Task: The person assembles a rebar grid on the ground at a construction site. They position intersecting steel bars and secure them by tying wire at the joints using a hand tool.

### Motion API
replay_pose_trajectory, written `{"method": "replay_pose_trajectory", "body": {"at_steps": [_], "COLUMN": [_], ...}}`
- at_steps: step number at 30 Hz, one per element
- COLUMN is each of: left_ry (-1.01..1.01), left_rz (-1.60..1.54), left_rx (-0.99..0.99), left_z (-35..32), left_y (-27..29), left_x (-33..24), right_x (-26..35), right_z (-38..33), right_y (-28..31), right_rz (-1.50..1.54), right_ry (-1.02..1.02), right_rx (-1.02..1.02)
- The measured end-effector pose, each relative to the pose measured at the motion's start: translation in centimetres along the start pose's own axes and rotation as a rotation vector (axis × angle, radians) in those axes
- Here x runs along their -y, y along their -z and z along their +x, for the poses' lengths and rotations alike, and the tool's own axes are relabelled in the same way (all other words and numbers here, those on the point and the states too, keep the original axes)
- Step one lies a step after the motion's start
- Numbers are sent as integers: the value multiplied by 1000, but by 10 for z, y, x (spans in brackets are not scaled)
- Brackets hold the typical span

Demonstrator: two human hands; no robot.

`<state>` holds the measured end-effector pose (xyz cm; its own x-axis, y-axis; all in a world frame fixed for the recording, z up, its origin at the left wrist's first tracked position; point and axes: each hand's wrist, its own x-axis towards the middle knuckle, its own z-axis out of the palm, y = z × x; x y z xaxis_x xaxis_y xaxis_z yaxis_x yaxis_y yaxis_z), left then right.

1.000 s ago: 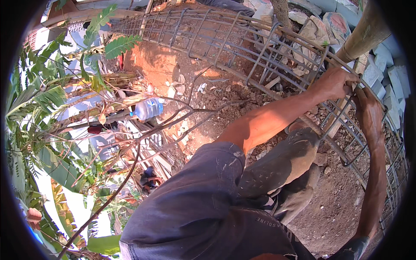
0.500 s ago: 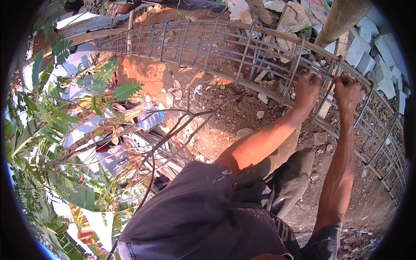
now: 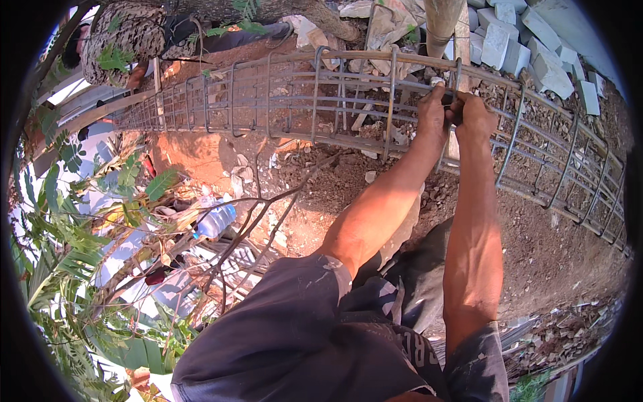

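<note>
Head view: our left hand (image 3: pixel 432 110) and right hand (image 3: pixel 474 114) gripped, fingers closed, one stirrup of the long rusty steel rebar cage (image 3: pixel 295 94).

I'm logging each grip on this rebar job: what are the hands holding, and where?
Both the left hand and right hand grip the rebar cage at one upright stirrup near its top bar. Any small tool or wire between them cannot be told.
</note>
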<state>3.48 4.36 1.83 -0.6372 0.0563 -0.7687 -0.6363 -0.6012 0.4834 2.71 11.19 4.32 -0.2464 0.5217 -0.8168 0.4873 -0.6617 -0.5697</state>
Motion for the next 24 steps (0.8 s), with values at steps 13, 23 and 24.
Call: {"method": "replay_pose_trajectory", "body": {"at_steps": [13, 23, 24], "left_ry": [68, 62, 46], "left_rz": [216, 485, 489], "left_rx": [60, 224, 194], "left_z": [24, 96, 104], "left_y": [15, 44, 46], "left_x": [9, -24, -33], "right_x": [-45, -366, -376], "right_z": [-57, -53, -53], "right_y": [290, 618, 613], "right_rz": [-114, -1104, -1225], "right_ry": [-163, -427, -453], "right_rx": [483, -380, -296]}}
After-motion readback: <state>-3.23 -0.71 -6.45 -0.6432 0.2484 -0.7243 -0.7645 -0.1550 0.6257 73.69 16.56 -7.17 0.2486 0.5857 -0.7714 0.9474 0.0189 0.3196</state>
